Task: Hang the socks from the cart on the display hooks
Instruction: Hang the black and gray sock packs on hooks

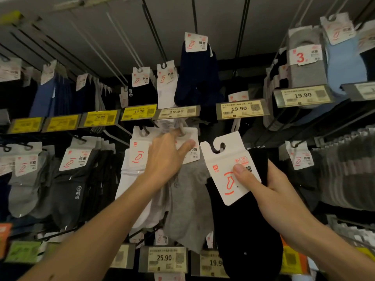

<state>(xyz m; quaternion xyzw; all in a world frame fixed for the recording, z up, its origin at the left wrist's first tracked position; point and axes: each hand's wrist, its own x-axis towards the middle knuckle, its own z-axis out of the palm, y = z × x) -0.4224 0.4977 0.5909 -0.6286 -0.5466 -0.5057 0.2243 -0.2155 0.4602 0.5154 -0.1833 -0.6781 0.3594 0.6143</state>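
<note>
My right hand (261, 184) grips a pack of black socks (247, 236) by its white card header (227, 169); my thumb lies on the printed sock logo. The card's hook slot points up, free of any hook. My left hand (166, 157) reaches up to a pack of grey socks (188, 201) hanging on a display hook (181, 128), with its thumb on that pack's white card and its fingers behind the card near the hook. A white sock pack (132, 165) hangs just left of it.
Rows of hooks carry sock packs: dark grey (69, 187) at left, navy (197, 78) above, grey and light blue (324, 63) at upper right. Price tag strips (240, 110) stick out along the hook ends. No cart is in view.
</note>
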